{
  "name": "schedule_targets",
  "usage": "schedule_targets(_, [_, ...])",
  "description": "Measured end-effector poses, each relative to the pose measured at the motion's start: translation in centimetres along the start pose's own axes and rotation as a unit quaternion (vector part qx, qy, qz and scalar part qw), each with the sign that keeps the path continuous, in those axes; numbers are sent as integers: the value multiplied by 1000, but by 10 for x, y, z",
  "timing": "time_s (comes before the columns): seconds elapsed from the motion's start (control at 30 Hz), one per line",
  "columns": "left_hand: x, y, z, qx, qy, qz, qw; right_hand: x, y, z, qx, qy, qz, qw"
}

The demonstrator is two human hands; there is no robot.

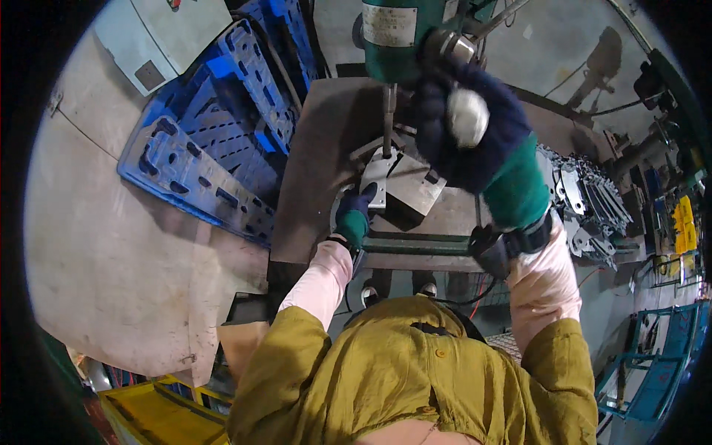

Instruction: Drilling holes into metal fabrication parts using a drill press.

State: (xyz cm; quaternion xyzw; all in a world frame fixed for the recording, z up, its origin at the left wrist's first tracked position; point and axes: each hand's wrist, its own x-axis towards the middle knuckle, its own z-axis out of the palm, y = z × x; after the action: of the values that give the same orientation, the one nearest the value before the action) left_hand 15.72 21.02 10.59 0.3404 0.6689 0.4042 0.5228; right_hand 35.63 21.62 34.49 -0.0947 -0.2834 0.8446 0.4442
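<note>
A green, cylindrical-headed metal drill press (391, 61) stood over a brown, flat metal tabletop (312, 159), and the piece being worked, a flat, silvery metal plate with small holes (377, 178), lay directly below its steel spindle (389, 119). The left hand (356, 206), in a navy glove with a green cuff, was closed on the plate's near end, in front of the drill press, thumb on top. A grey, box-shaped metal block (417, 187) sat beside the plate, in front and to the right of the drill press. The right hand (467, 130), gloved alike, was raised just right of the drill press; its fingers were hidden, so how far it was closed, or on what, could not be told.

This plate seemed to be midway through its turn: positioned and steadied, but not yet released. Whether the spindle's tip had entered it was unclear. Well right of the drill press lay a heap of silvery, flat metal pieces (586, 196); whether they were finished or waiting could not be judged.
</note>
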Motion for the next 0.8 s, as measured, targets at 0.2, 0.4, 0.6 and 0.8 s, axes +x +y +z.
schedule_targets(0.2, [-8,-81,-52,-30,-20,175,984,8,-21,29,131,15,80,988])
schedule_targets(0.4, [1,-149,-114,93,172,55,979,5,-13,16,126,24,-7,992])
schedule_targets(0.6, [27,-177,-104,-28,166,36,985,2,-17,34,117,-6,60,991])
schedule_targets(0.8, [32,-149,-54,262,235,120,928,4,-23,27,82,-47,46,994])
